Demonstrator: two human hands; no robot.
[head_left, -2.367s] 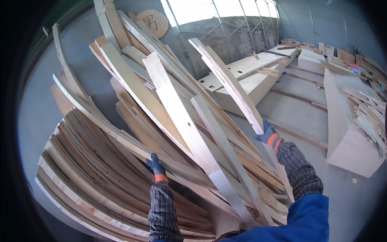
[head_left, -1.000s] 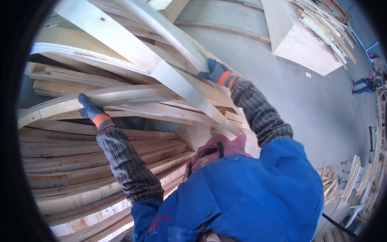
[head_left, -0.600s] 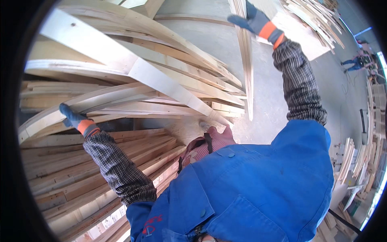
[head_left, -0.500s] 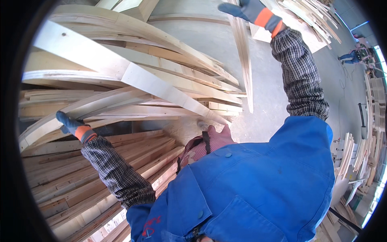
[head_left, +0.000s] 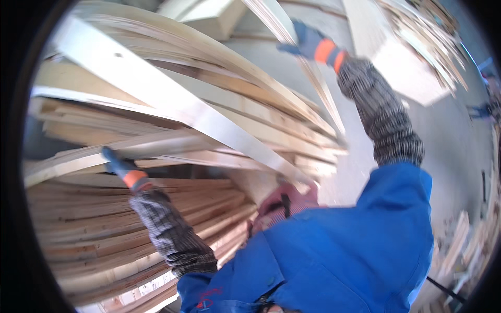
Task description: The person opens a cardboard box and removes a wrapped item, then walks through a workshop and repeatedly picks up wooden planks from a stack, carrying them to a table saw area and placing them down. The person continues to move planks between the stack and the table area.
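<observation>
At the upper middle, my gloved right hand (head_left: pixel 313 46) is at a bundle of long, thin wooden strips (head_left: pixel 317 78). Its thumb lies across them and its fingers bend at their edge; blur softens the grip. The strips lean, their upper end toward the left and lower end at the floor. Over on the left, my gloved left hand (head_left: pixel 124 168) is closed on the edge of a long curved wooden plank (head_left: pixel 68 163). The underside of that grip is hidden. A pale, wide board (head_left: pixel 151 88) slants across above the plank, from upper left down toward my body.
Curved boards (head_left: pixel 229 57) are piled ahead on the left. Below my left arm lies a stack of rough planks (head_left: pixel 130 214). Wooden offcuts (head_left: pixel 428 41) lie at the far right beyond a pale panel (head_left: pixel 402 78). Another person (head_left: pixel 488 107) is at the right rim.
The strips at my right hand have tilted, their upper end swinging left. My right hand has come lower and nearer. The whole view has shifted and blurred; my left hand stays on the curved plank.
</observation>
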